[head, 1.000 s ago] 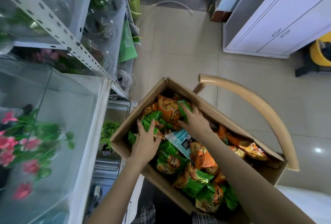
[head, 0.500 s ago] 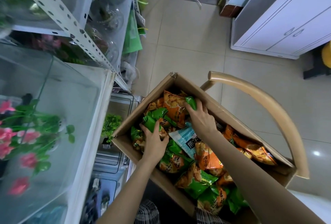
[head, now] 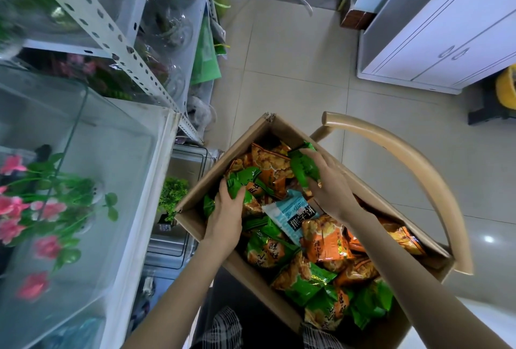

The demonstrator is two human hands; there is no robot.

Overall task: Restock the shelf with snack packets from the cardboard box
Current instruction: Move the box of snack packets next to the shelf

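At the far left, pink artificial flowers blur behind the wall of a clear glass tank, both cut off by the frame's edge. Above them a perforated metal shelf slants across the upper left corner, holding glass bowls whose contents are hard to make out. A small green plant peeks out just beside the left corner of the open cardboard box.

Both of the person's arms reach into the box. The left hand curls its fingers round a green snack packet at the box's left edge, its fingertips hidden behind the wrapper. A blue-and-white packet lies between the two hands among orange packets and more green ones, heaped so that none shows whole. The right hand grips a second green packet against the box's far wall.

The right forearm covers part of the pile, and the box's near corner runs out of the bottom of the frame. A curved wooden chair back arcs round the box's right side; what the box rests on is hidden. At the upper right stands a white cabinet, and below it a yellow object cut by the right edge.
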